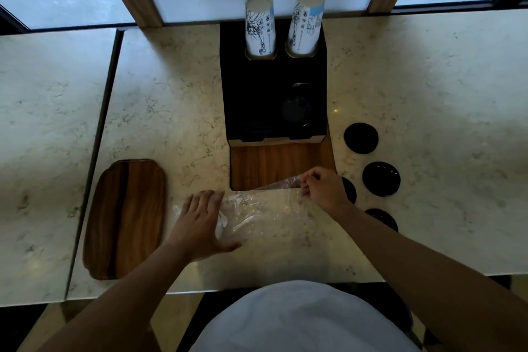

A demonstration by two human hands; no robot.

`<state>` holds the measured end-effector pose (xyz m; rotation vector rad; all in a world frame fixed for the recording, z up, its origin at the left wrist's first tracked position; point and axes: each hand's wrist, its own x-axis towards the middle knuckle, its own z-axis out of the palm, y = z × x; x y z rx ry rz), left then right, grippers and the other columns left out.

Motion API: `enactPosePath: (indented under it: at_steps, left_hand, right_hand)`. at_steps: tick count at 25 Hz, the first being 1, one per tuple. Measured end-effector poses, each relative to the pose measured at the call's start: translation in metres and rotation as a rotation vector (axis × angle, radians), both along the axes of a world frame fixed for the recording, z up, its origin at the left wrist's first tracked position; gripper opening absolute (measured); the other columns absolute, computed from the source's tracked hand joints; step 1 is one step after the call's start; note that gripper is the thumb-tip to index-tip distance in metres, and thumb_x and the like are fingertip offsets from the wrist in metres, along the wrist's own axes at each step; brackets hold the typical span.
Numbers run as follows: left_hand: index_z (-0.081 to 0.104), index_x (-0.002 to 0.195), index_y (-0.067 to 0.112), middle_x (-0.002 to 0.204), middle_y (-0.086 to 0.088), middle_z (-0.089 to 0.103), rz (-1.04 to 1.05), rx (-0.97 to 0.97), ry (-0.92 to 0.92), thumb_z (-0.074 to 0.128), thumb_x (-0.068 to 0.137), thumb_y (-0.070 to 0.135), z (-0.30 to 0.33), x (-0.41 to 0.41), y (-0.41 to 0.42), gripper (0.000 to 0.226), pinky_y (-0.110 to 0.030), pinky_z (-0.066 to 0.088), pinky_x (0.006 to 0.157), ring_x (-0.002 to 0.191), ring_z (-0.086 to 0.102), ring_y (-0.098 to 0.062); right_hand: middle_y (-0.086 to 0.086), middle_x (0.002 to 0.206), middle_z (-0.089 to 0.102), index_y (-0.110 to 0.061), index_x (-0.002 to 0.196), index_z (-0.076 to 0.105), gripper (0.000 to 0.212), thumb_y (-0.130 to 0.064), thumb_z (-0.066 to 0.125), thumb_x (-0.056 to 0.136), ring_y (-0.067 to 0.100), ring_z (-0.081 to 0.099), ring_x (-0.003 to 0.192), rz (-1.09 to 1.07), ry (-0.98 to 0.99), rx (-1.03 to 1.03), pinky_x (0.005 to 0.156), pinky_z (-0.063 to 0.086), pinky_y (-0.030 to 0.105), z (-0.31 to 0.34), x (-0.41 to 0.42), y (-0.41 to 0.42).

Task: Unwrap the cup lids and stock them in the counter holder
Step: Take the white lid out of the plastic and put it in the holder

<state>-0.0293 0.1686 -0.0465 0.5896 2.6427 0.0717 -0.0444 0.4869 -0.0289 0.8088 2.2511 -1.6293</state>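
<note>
A clear plastic wrapper lies flat and crinkled on the marble counter in front of me. My left hand presses its left end with straight fingers. My right hand pinches the wrapper's upper right corner. Several black cup lids lie loose on the counter to the right, among them one at the far right, one below it and one near my right forearm. The black counter holder stands ahead with a dark lid in its right front slot.
Two stacks of paper cups stand upside down in the holder's rear slots. A wooden panel sits in front of the holder. A wooden tray lies to the left. The counter edge runs just below my arms.
</note>
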Motion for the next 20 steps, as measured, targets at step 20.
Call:
enactPosePath:
  at_steps: [20]
  left_hand:
    - [0.025,0.156,0.001,0.158,-0.021,0.033,0.144,0.078,-0.068,0.087,0.061,0.063,0.002,0.018,-0.056,0.129,-0.045,0.029,0.12,0.145,0.032,-0.038]
  right_hand:
    - [0.02,0.137,0.06,-0.001,0.135,0.056,0.062,0.029,0.043,0.082,0.036,0.06,0.124,0.483,-0.62,-0.794,0.109,0.046,0.046,0.003,-0.021,-0.077]
